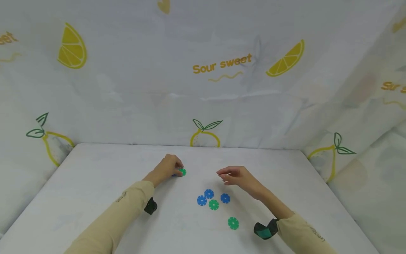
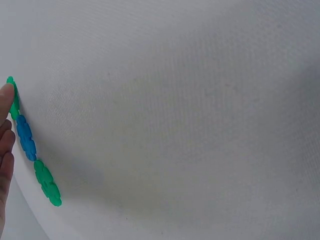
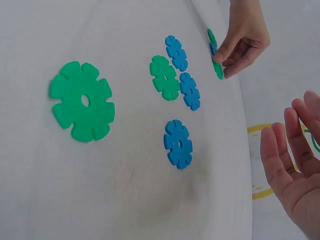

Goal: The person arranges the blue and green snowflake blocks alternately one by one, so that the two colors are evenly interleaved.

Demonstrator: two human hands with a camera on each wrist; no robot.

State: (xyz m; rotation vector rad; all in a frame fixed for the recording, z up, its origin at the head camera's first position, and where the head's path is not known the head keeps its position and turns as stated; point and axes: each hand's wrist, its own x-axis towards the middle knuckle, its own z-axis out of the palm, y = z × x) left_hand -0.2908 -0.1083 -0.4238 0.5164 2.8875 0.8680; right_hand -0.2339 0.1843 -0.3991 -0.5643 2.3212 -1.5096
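Pinching with left hand (image 1: 167,167) the end of a green-blue-green row of flat, notched plastic discs (image 2: 26,138). Holding right hand (image 1: 238,177), fingers loosely extended, right of row, above white counter (image 1: 279,176) bearing loose blue discs (image 1: 225,198), green discs (image 1: 233,223)

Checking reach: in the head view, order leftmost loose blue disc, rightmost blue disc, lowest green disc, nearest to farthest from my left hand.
1. Leftmost loose blue disc, right of left hand.
2. Rightmost blue disc, farther right.
3. Lowest green disc, front right.
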